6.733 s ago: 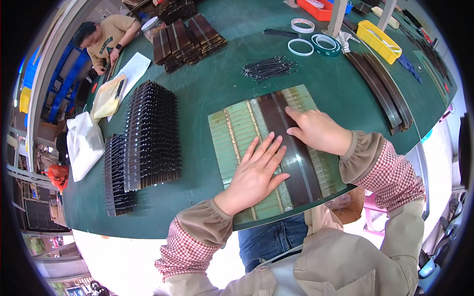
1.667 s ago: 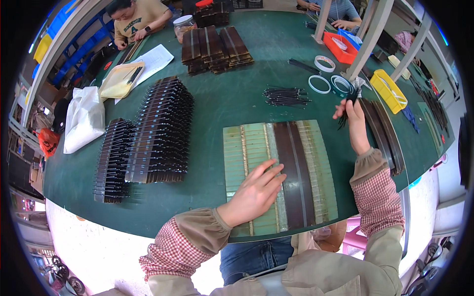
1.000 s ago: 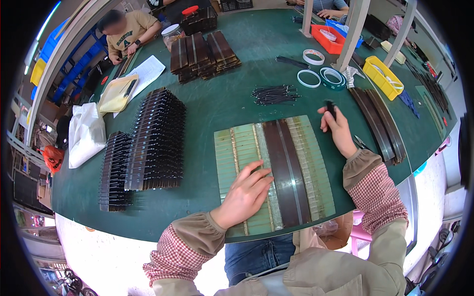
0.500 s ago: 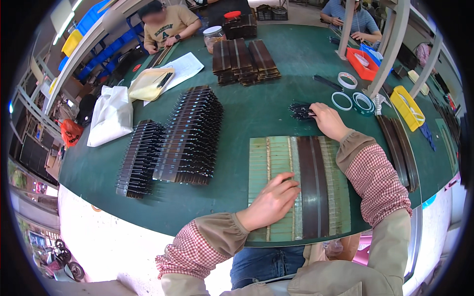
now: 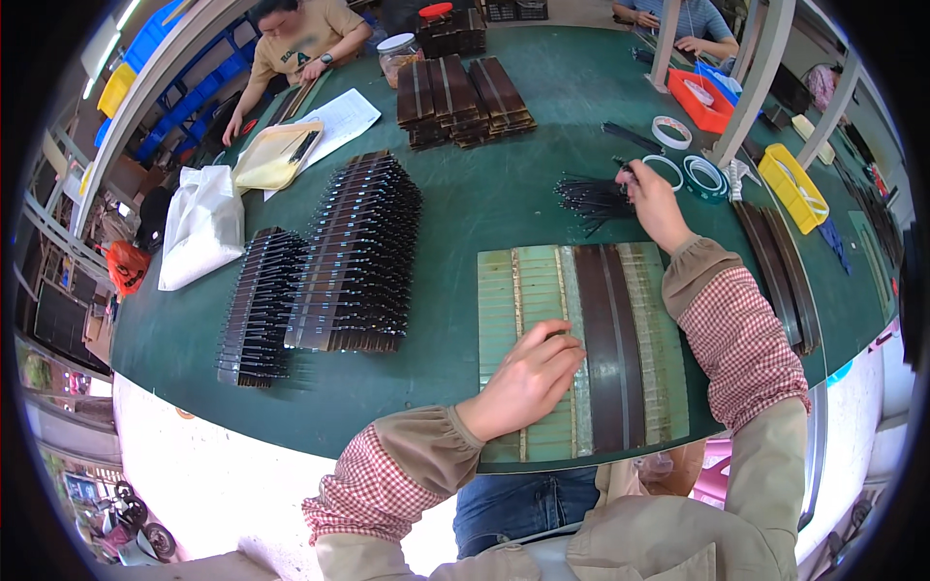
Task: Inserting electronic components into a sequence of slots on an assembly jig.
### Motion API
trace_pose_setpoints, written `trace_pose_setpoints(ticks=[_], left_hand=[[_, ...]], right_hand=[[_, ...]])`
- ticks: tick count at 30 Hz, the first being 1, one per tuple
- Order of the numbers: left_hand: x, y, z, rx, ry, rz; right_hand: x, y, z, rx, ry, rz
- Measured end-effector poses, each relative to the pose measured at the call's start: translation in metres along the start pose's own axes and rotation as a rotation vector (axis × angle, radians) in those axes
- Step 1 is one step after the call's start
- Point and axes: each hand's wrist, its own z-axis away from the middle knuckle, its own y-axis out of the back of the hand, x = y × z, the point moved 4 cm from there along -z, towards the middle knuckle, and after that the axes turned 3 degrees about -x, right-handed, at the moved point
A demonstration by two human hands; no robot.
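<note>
A flat green board (image 5: 499, 290) with fine crosswise lines lies in front of me at the table's near edge. Lengthwise on it sits a dark brown strip (image 5: 612, 339) with a grey line down its middle. My left hand (image 5: 528, 380) rests over the board's left half, fingers curled together at the strip's left side; whatever they pinch is hidden. Beyond the board's far right corner, my right hand (image 5: 656, 203) is closed round one end of a bundle of thin black wires (image 5: 589, 198). Their small-tipped ends fan out to the left over the table.
Left stand two stacks of brown strips bristling with black wires (image 5: 358, 252), (image 5: 257, 310). Behind lie bare brown strips (image 5: 460, 97) and a lidded jar (image 5: 397, 60). Tape rolls (image 5: 705, 177), a yellow basket (image 5: 792, 189) and a metal post (image 5: 756, 87) are right. Two people sit across.
My right hand has shifted the wire bundle, which now shows longer and more fanned out. My left hand stays on the board. The view has tilted slightly; the person at far left has reached out an arm.
</note>
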Motion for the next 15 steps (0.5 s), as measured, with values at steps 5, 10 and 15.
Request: trace_pose_setpoints(ticks=[5,10,15], left_hand=[[-0.003,0.002,0.002,0.002,0.016,-0.006],[0.000,0.000,0.000,-0.020,0.018,-0.019],[0.001,0.008,-0.002,0.046,0.044,-0.062]], right_hand=[[-0.014,0.040,0.041,0.051,-0.294,-0.341],[0.011,0.053,0.096,0.204,-0.337,-0.607],[-0.003,0.058,0.109,0.025,-0.534,-0.847]])
